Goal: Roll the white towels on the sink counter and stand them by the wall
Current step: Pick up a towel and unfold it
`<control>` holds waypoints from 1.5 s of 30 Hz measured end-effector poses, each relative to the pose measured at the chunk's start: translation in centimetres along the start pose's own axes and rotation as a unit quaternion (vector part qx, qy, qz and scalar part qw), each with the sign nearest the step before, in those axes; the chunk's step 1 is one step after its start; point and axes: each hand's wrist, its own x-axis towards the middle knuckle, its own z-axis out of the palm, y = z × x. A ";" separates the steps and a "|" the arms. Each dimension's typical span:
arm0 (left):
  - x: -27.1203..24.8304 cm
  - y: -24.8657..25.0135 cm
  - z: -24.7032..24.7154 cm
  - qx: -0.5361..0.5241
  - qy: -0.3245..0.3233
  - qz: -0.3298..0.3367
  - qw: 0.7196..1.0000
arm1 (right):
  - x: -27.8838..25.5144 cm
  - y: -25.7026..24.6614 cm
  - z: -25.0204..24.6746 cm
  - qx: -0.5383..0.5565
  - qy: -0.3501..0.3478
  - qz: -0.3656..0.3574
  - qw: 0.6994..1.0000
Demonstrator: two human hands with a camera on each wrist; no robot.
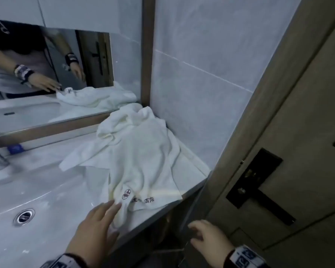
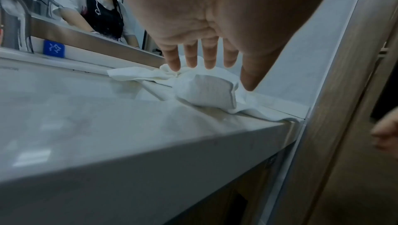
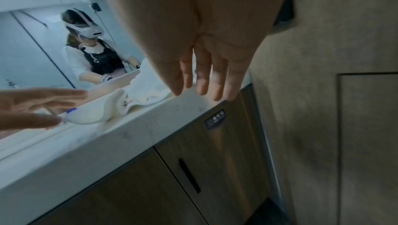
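Fingers (image 1: 112, 206), left: you are holding them straight and loosely spread, tips reaching onto the near hem of the white towel (image 1: 139, 155), pinching nothing. The wrist view cannot settle whether they are pressing the cloth or only hovering over it.

Left hand (image 1: 93, 231): you are extending it over the front edge of the table (image 1: 46, 198), just beside the sink basin (image 1: 23, 216).

Right hand (image 1: 209, 238): you are holding it off the table, below and in front of its front right corner, fingers straight and slightly parted, touching nothing.

White towel: lying crumpled and unrolled in the table's back right corner, bunched up against the side wall (image 1: 201, 74) and the mirror frame (image 1: 46, 130), trailing forward to the front edge with its printed logo near your left fingertips. A second layer of white cloth is showing beneath it along the right edge; whether that is another towel or a fold of the same one cannot be told.

Step in hand, as a judgement: you are reaching in for the first take-up of the towel; no rolling is begun and nothing is standing by the wall.

Next move, as a judgement: you are needing both hands on the near hem, pulling the cloth clear of the corner and flattening it on the open stretch of table. The creases want smoothing before any roll, and the hem overhanging the basin side may slip in.
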 end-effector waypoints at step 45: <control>6.7 -1.9 -5.7 -0.125 0.037 -0.191 0.973 | 8.8 -7.9 -2.5 0.002 0.150 -0.011 0.989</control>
